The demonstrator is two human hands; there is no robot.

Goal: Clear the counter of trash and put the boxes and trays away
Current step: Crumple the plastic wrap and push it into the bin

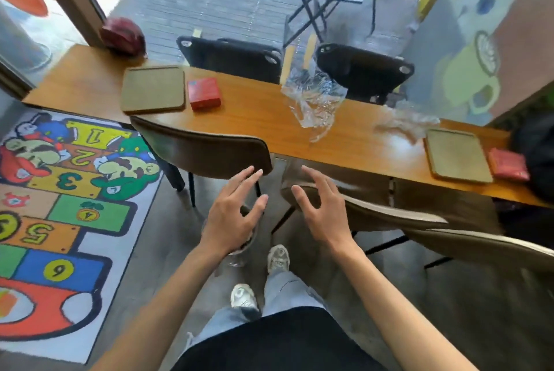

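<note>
1. From the head view, we hold both hands out in front of us, low and short of the counter (269, 118). The left hand (232, 214) is spread with loosely curled fingers and pinches nothing. The right hand (322, 208) is likewise spread and empty.

2. The nearest trash is the crumpled clear plastic wrap (313, 97), standing up on the counter's far middle. It lies beyond both hands and slightly to the right, so we judge the right hand the nearer one. A second, blurred clump of clear film (404, 123) lies further right.

3. On the left of the counter sits the left tray (153, 88) with the left red box (204, 93) just beside it on its right. At the right end, the right tray (457, 154) lies with the right red box (508, 165) just beside its right edge.

4. Two chair backs stand between us and the counter: the left chair (204, 148) and the right chair (359, 208). We judge the reach must pass over the gap between them.

5. The wrap stands taller than wide, leaning toward the far side, so a grasp from above should suit it.
</note>
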